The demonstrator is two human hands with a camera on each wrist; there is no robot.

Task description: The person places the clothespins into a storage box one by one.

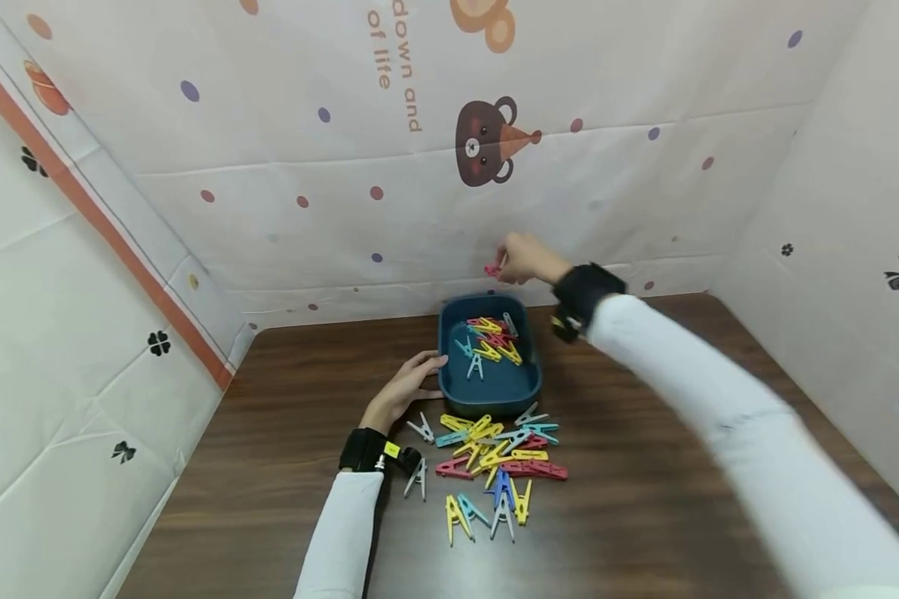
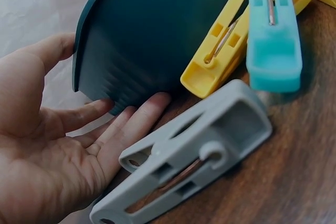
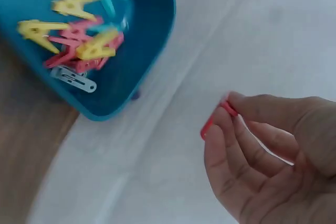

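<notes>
Right hand [image 1: 523, 258] pinches a red clothespin [image 1: 492, 270] (above the blue tray [image 1: 528, 384]).

Bright, even light; wrist views blurred, edges distorted.

Brown wooden table [image 1: 682, 466] sitting inside white printed backdrop [image 1: 285, 150] showing a bear print [image 1: 487, 141], coloured dots, orange lettering; black clover and butterfly marks showing on side walls.

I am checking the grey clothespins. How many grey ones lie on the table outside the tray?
About 4: one grey clothespin near the left hand, one by the wrist, one below the tray, one in front. The pile may hide more.
</notes>
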